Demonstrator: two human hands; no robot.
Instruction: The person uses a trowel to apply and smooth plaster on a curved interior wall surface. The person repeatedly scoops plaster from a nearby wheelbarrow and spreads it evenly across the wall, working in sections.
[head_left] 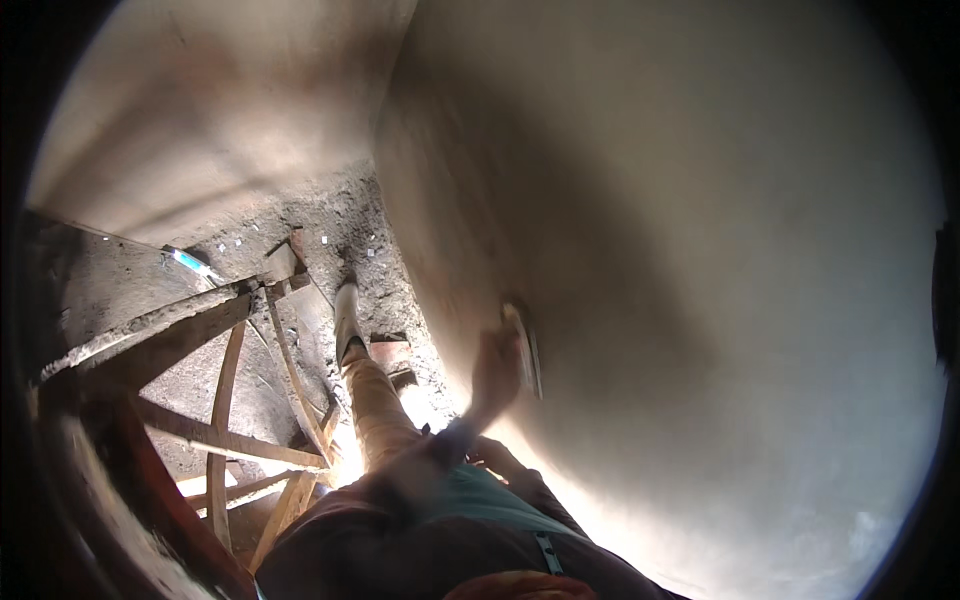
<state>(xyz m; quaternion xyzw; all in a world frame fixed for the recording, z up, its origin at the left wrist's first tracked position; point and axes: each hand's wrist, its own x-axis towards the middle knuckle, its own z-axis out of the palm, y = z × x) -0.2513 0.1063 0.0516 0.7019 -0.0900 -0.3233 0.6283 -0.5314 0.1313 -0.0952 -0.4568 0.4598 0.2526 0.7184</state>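
Note:
My left hand (492, 372), blurred by motion, reaches across my body to the plastered wall (660, 200) on the right. Its fingers are closed round a plastering trowel (528, 350), whose long thin blade I see nearly edge-on, close against the wall. Whether the blade touches the plaster all along, I cannot tell. Low in front of my body is my right hand (492, 455), partly hidden behind the left forearm and in shade; its fingers do not show clearly.
A wooden frame of rough planks (190, 430) stands at my left. My booted foot (347, 310) is on the rubble-strewn floor (330, 215), near a brick (390, 351). A blue and white object (190, 262) lies beyond the planks. Another wall (220, 90) meets the plastered one in a corner ahead.

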